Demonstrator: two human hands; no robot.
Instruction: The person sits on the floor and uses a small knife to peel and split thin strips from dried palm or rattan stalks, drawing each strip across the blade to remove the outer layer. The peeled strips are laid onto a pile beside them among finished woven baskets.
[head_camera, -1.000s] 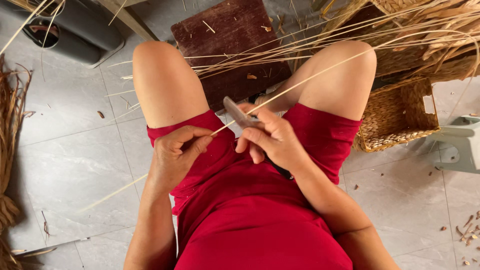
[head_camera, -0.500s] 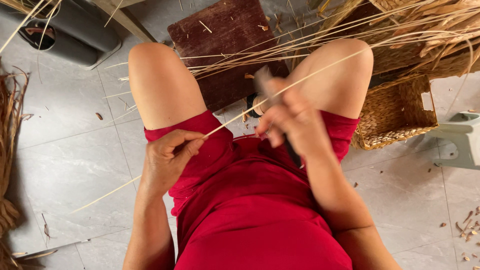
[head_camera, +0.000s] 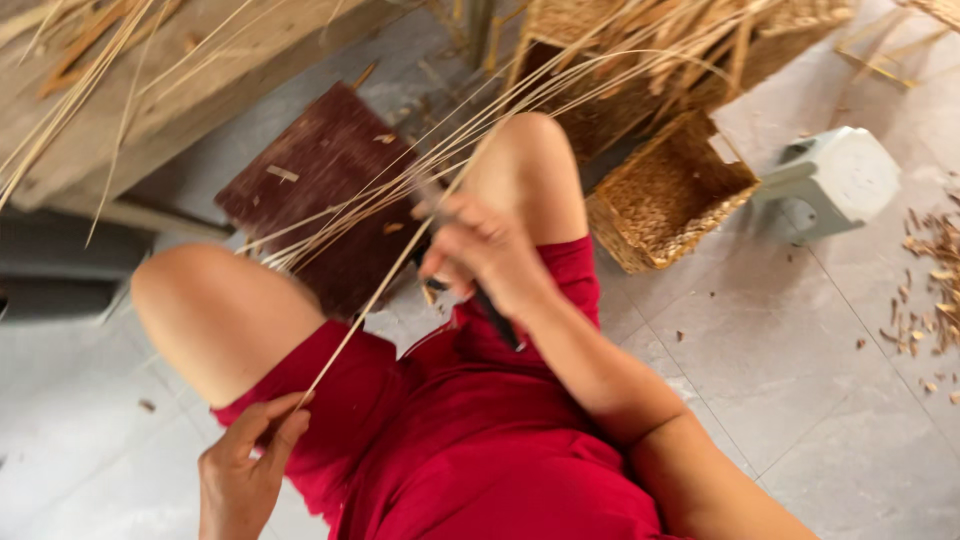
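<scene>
Left hand (head_camera: 245, 470) lower left, fingers pinching thin pale straw strand (head_camera: 380, 290) running up to centre. Right hand (head_camera: 480, 255) fisted on dark-handled knife (head_camera: 497, 318) against it. Dark brown wooden board (head_camera: 320, 180), woven square basket (head_camera: 670, 195) behind knees.

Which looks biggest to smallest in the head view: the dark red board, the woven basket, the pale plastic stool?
1. Dark red board.
2. Woven basket.
3. Pale plastic stool, though the basket is only slightly larger.
</scene>
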